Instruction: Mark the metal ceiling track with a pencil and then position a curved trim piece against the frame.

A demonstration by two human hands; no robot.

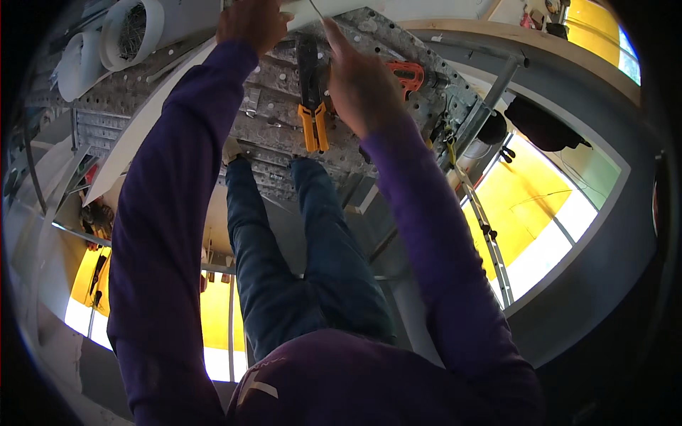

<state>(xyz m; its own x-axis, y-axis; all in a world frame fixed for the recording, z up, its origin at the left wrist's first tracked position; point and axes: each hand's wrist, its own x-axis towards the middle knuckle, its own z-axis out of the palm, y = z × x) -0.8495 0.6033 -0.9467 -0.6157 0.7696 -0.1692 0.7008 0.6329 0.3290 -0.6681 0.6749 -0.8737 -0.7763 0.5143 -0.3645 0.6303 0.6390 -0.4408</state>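
At the upper edge my left hand (pixel 252 25) is closed at a long white strip (pixel 153 106), which curves down past my left forearm. My right hand (pixel 362 82), blurred by motion, has its index finger stretched along a thin, dark, blade-like tool (pixel 316 8); the rest of the tool is hidden in the hand. The tip lies against a pale surface at the top. Between my hands, yellow-handled snips (pixel 312 124) lie on the perforated metal platform (pixel 273 106). An orange drill (pixel 407 77) rests just beyond my right hand.
I stand on the raised platform. Two white buckets (pixel 151 32) lie or stand at the far left, one holding thin metal pieces. A metal scaffold pole (pixel 490 103) rises at the right, near a ladder-like rail (pixel 486 231). Yellow-covered window openings (pixel 526 206) are below.
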